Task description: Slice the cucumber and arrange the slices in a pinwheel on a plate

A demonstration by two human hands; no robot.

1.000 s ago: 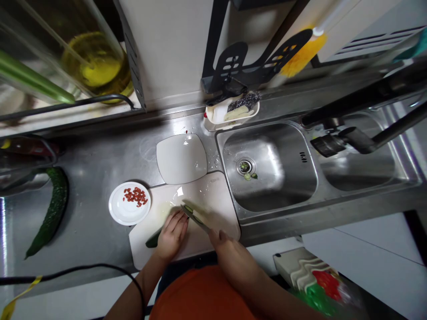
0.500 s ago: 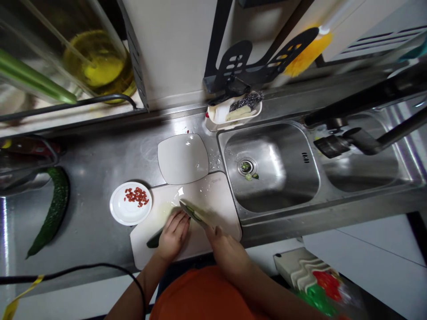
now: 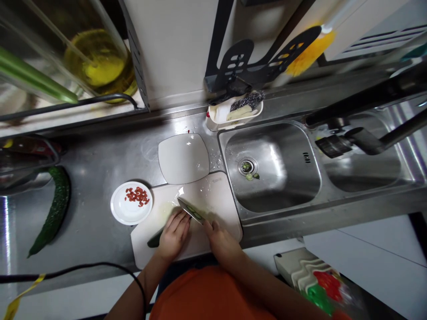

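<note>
On the white cutting board [image 3: 213,191] lies a dark green cucumber [image 3: 154,240], mostly covered by my left hand [image 3: 174,234], whose fingers press round it. In my right hand [image 3: 223,243] is the handle of a kitchen knife [image 3: 187,208]. The blade points up and left, just right of my left fingertips, with green cucumber slices on its face. The cut end of the cucumber is hidden. Left of the board a white dish [image 3: 131,215] holds small red pieces, which look like goji berries [image 3: 137,196]. A white squarish plate [image 3: 183,159] touches the board's far edge.
A second, curved cucumber [image 3: 55,213] lies on the steel counter [image 3: 90,195] at left. To the right, a sink [image 3: 280,191] has green scraps at its drain, with a black faucet [image 3: 360,144] beyond. A sponge holder [image 3: 235,116] stands behind. A black cable [image 3: 83,266] crosses lower left.
The knife has tilted so more of its blade face shows, and my right hand has shifted slightly left. My left hand stays on the cucumber.
</note>
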